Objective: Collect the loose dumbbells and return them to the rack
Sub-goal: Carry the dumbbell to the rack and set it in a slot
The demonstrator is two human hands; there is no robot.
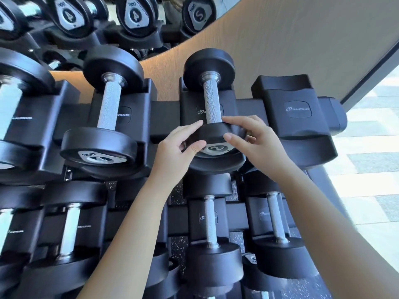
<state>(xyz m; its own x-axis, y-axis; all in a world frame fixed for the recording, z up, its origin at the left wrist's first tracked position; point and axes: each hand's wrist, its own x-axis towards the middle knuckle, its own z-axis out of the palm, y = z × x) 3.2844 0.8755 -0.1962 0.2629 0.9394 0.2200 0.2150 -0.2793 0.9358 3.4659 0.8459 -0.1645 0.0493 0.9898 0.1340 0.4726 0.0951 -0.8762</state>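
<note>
A small black dumbbell [212, 98] with a knurled steel handle lies in a saddle on the top row of the black rack [166, 117]. Its near head carries a plate marked 2. My left hand [179, 147] grips that near head from the left, thumb and fingers curled on its rim. My right hand [252, 139] holds the same head from the right. The dumbbell's far head rests at the back of the saddle.
An empty saddle [298, 111] sits just right of the held dumbbell. A larger dumbbell [108, 111] lies in the saddle to the left. Lower rows hold several more dumbbells [212, 234]. A mirror [97, 22] and wood wall stand behind; a bright tiled floor is at right.
</note>
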